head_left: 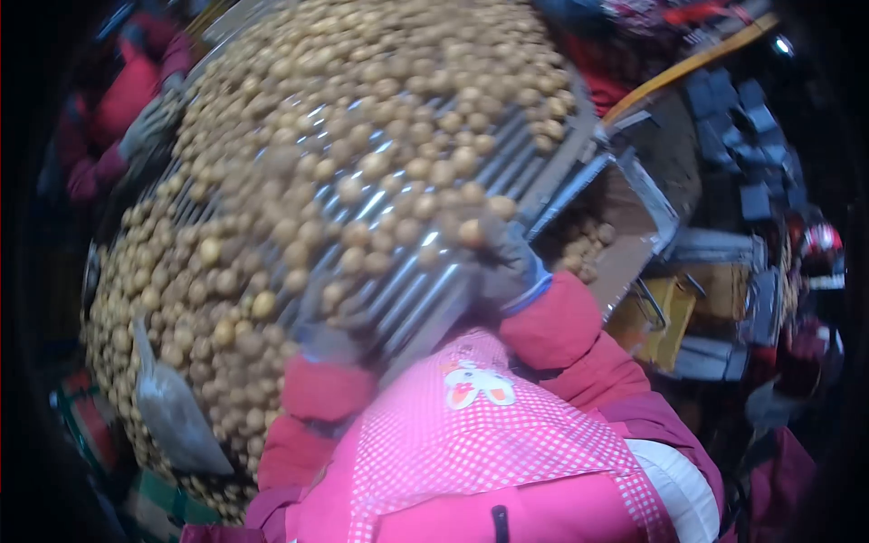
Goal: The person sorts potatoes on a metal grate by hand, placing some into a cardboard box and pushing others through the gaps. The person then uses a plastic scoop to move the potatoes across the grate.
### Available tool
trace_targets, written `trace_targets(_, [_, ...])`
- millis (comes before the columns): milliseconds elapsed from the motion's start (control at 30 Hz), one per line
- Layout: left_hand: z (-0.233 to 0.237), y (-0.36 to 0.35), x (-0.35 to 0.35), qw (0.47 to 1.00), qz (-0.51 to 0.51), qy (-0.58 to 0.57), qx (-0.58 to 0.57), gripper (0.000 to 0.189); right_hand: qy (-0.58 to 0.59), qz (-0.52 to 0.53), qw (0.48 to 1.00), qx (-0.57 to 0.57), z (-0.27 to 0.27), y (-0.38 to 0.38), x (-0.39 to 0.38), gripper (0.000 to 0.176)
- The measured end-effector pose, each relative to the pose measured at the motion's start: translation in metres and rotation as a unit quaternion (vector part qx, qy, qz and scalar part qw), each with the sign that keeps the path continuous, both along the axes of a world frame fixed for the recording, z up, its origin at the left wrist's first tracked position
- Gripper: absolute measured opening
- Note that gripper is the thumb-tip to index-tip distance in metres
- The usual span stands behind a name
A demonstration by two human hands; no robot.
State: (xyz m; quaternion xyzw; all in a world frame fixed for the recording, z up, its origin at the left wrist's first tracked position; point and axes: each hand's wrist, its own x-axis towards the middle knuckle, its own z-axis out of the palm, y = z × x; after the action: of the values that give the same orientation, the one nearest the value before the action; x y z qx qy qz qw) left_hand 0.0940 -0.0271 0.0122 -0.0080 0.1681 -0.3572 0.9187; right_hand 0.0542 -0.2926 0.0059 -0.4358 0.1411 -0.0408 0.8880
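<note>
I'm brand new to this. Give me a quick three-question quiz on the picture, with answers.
1. True or false: the pink apron carries a train picture.
2. What lies across the ribbed metal surface?
a) folded towels
b) round tan items
c) glass bottles
3. Fill in: the camera wearer's hand nearer the open box is the ___ one.

Key:
1. False; it shows a rabbit.
2. b
3. right

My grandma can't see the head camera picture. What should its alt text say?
A left hand and a right hand, both blurred, reach over metal bars heaped with small, round, yellow-brown produce. Below is a pink apron with a bunny on it; another person in red is at the upper left.
</note>
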Motion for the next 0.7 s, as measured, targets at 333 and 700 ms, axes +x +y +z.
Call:
trace_targets(333, [-0.048, -0.026, -0.006, 0.989, -0.128, 0.018, -0.067, 0.027, 0.197, -0.346, 0.899, 0.184, 0.004, -0.154, -0.135, 0.039])
trace_targets(700, [-0.029, -0.029, -0.015, 0.982, -0.088, -0.04, 0.161, 0.026, 0.01, -0.373, 0.928, 0.019, -0.037, -0.254, -0.162, 0.046])
